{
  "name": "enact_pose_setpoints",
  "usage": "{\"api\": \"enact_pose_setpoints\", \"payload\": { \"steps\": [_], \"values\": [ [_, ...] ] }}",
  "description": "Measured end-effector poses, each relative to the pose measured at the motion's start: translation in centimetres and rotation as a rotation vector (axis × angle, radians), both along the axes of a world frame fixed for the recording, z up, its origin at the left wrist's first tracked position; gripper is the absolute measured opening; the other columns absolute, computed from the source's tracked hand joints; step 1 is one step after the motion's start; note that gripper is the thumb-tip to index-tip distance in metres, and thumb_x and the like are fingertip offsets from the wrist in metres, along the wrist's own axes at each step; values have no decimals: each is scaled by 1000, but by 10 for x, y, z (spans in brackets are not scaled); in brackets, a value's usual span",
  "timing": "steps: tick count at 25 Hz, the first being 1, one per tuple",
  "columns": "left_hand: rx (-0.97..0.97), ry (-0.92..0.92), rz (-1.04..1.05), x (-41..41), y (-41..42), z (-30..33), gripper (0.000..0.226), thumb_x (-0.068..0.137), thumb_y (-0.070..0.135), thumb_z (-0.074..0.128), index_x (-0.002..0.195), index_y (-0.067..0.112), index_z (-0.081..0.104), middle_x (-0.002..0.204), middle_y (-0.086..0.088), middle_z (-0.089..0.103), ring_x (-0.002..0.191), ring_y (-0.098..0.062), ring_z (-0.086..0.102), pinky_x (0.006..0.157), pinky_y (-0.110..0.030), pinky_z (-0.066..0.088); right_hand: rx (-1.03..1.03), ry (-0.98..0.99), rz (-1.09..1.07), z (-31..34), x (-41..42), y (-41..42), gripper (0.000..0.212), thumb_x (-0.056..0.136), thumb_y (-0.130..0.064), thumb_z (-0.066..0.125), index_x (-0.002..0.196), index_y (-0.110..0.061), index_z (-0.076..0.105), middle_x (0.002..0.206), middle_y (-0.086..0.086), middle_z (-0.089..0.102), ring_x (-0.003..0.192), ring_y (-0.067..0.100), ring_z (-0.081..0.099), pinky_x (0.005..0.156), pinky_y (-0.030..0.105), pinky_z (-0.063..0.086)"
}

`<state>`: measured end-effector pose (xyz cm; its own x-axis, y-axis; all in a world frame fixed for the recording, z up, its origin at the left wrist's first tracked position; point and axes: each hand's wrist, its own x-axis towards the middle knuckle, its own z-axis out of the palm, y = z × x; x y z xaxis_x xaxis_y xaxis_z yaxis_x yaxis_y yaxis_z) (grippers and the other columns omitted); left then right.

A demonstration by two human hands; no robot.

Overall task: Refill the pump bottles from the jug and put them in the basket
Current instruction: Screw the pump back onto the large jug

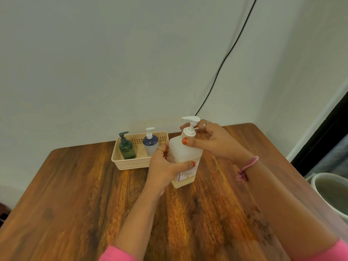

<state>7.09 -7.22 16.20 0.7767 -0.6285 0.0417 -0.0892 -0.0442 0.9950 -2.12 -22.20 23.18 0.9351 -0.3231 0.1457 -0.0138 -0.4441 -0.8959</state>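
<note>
Two pump bottles (138, 145) stand in the basket (131, 165); left hand (164, 167) grips the white bottle (185, 159), right hand (211, 140) fingers pinch its collar, perhaps tightening.

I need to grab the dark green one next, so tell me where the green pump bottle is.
In the head view the green pump bottle stands upright in the left end of the cream basket, beside the blue bottle, left of the hands.

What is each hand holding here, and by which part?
Both hands hold the white pump bottle, which stands on the table. The left hand has its grip around the body; the right hand has its grip at the pump collar.
</note>
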Motion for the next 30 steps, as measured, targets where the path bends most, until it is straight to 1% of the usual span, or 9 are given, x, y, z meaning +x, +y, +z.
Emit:
{"api": "enact_pose_setpoints", "payload": {
  "steps": [2, 5, 8, 11, 15, 19, 23, 26, 30],
  "values": [
    [-5, -15, -5, -1, -2, 0, 66, 45, 31, 94, 96, 46, 56, 90, 39, 62, 83, 15, 60, 58, -11, 51, 19, -70, -131, -5, 4, 6, 36, 70, -42, 81, 100, -25, 67, 98, -12, 71, 91, 4, 67, 78, 34, 59],
    [4, -18, 0, -5, -4, 1, 66, 41, 38, 93, 93, 52, 56, 89, 41, 60, 83, 19, 57, 56, -7, 49, -20, -138, -346, -12, 12, 19, 44, 62, -47, 85, 82, -15, 63, 62, -17, 61, 58, -9, 55, 51, 10, 45],
    [37, -30, 8, -8, -3, 3, 67, 35, 46, 89, 85, 69, 51, 87, 48, 55, 82, 24, 52, 53, -4, 46, -64, -95, -419, -12, 14, 20, 67, 56, -65, 78, 77, -5, 59, 63, -7, 56, 51, -3, 48, 46, 14, 40],
    [40, -30, 13, -9, -3, 3, 64, 35, 45, 89, 84, 66, 53, 87, 48, 56, 82, 25, 52, 52, -2, 44, -106, -37, -380, -10, 12, 19, 75, 52, -77, 70, 80, -8, 60, 65, -5, 52, 52, 0, 46, 46, 14, 39],
    [22, -8, 9, -7, -3, 2, 66, 37, 43, 90, 92, 57, 56, 87, 42, 60, 82, 21, 55, 55, -5, 48, -165, -42, -349, -11, 9, 18, 58, 62, -62, 77, 88, -13, 60, 80, -4, 61, 67, 6, 56, 55, 20, 46],
    [26, 2, 7, -5, -1, 3, 69, 38, 40, 91, 98, 45, 57, 92, 34, 64, 86, 12, 60, 65, -17, 54, -79, 74, -117, 1, -2, 8, 66, 61, -64, 73, 112, -25, 57, 101, -9, 69, 88, 1, 67, 71, 22, 58],
    [40, 14, 15, -6, 0, 4, 70, 42, 33, 94, 98, 44, 55, 97, 23, 64, 89, 8, 60, 63, -16, 54, 55, -16, 40, 13, -11, -8, 51, 77, -43, 67, 121, -18, 62, 113, -2, 71, 104, 11, 67, 91, 36, 55],
    [41, 25, 15, -7, -1, 8, 70, 39, 35, 93, 98, 43, 56, 99, 21, 63, 89, 5, 61, 62, -17, 54, 33, -68, 29, 13, -11, -5, 40, 82, -34, 67, 117, -15, 65, 109, 2, 73, 102, 16, 69, 92, 41, 54],
    [59, 20, 15, -6, -2, 14, 83, 39, 35, 94, 113, 36, 55, 104, 19, 63, 95, 0, 61, 69, -23, 56, 57, -129, 17, 19, -11, -7, 27, 90, -21, 64, 117, -23, 64, 98, -9, 76, 95, 21, 71, 83, 34, 58]
  ]
}}
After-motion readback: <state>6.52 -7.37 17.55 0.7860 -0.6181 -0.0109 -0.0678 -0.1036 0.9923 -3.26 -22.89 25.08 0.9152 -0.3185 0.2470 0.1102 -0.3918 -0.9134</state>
